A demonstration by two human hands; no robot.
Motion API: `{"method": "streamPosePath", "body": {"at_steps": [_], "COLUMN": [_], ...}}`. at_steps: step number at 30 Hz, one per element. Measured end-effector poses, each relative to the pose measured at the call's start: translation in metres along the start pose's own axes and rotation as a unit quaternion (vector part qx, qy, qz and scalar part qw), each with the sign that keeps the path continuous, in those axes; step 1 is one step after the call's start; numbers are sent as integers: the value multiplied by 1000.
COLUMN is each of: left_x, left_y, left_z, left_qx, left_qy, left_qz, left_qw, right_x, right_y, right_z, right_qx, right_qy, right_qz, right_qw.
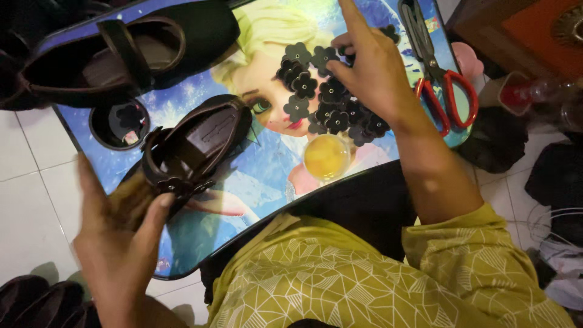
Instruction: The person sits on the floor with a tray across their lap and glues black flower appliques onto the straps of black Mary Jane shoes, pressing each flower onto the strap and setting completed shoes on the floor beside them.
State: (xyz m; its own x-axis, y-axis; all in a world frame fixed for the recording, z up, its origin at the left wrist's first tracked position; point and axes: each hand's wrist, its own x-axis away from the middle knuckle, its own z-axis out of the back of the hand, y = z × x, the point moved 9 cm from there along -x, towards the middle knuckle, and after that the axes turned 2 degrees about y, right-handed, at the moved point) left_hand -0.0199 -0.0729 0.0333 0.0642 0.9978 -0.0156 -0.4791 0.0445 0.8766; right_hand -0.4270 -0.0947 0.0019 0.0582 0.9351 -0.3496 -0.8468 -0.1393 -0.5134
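My left hand (118, 234) grips the heel end of a small dark brown shoe (197, 146) lying on a blue picture tray table (255, 182). My right hand (370, 64) reaches over a heap of several black flower-shaped pieces (328, 97) at the middle of the tray, with its fingertips pinching one of them. A small clear cup of yellow liquid (327, 158) stands just below the heap.
A second dark shoe (130, 51) lies at the tray's upper left. A round black cup holder (119, 123) holds a flower piece. Red-handled scissors (440, 73) lie at the right edge. Dark cloth (495, 140) and clutter sit on the white tile floor (30, 200).
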Motion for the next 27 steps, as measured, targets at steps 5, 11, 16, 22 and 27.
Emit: {"method": "streamPosePath", "body": {"at_steps": [5, 11, 16, 22, 27], "left_x": [35, 38, 40, 31, 27], "left_y": [10, 20, 57, 51, 43], "left_z": [24, -58, -125, -143, -160], "left_qx": [-22, 58, 46, 75, 257], "left_qy": [171, 4, -177, -217, -242], "left_qz": [-46, -71, -127, -18, 73], "left_qw": [984, 996, 975, 973, 933], "right_x": [0, -5, -12, -8, 49], "right_y": [7, 5, 16, 3, -84], "right_z": [3, 1, -2, 16, 52], "right_qx": [2, 6, -23, -84, -62], "right_qy": [6, -5, -12, 46, 146], "right_qz": [-16, 13, -18, -36, 191], "right_qw": [1000, 1000, 1000, 995, 969]}}
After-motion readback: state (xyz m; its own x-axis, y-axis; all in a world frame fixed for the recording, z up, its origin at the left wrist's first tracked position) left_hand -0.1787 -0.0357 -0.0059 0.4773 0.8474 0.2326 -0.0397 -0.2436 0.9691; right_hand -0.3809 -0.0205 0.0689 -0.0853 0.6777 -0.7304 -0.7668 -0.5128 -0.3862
